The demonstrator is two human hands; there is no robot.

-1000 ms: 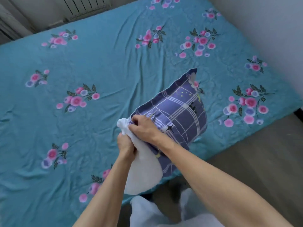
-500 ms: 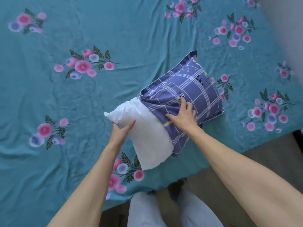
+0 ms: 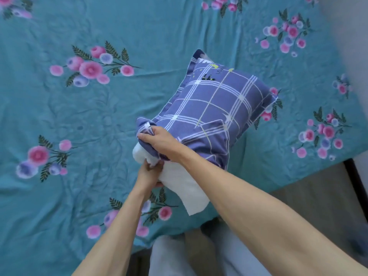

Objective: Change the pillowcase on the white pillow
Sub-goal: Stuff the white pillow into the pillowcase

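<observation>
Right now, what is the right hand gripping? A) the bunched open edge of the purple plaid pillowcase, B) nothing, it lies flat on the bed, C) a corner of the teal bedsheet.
A: the right hand has its fingers curled round the gathered edge of the purple plaid pillowcase, with the white pillow sticking out below.

soft, even daylight, faint shadows, no glare; edges bend and blur from the wide-angle lens.
</observation>
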